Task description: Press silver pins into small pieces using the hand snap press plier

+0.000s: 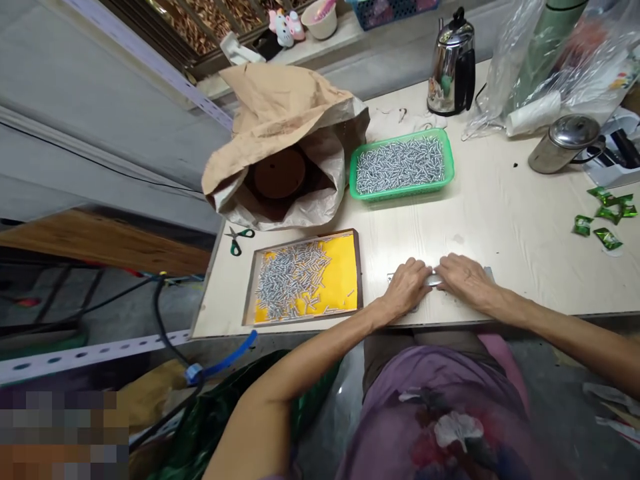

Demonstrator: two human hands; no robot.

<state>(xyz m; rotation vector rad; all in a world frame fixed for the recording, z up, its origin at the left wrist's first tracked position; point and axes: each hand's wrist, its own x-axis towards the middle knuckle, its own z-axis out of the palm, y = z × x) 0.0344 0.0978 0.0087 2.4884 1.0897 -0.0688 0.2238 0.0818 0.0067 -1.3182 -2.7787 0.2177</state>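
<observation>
Our left hand (pixel 410 283) and right hand (pixel 464 277) grip the metal piece (pixel 433 280); it seems stiff and slippery, best held from both sides.

I'm facing a pale tabletop (pixel 500 220), a greyish wall (pixel 55 87) is running along my left, and a barred window (pixel 213 30) is standing beyond

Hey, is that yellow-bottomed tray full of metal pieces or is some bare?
Partly filled: the metal pieces heap toward the left of the tray, leaving mostly bare yellow on the right.
</observation>
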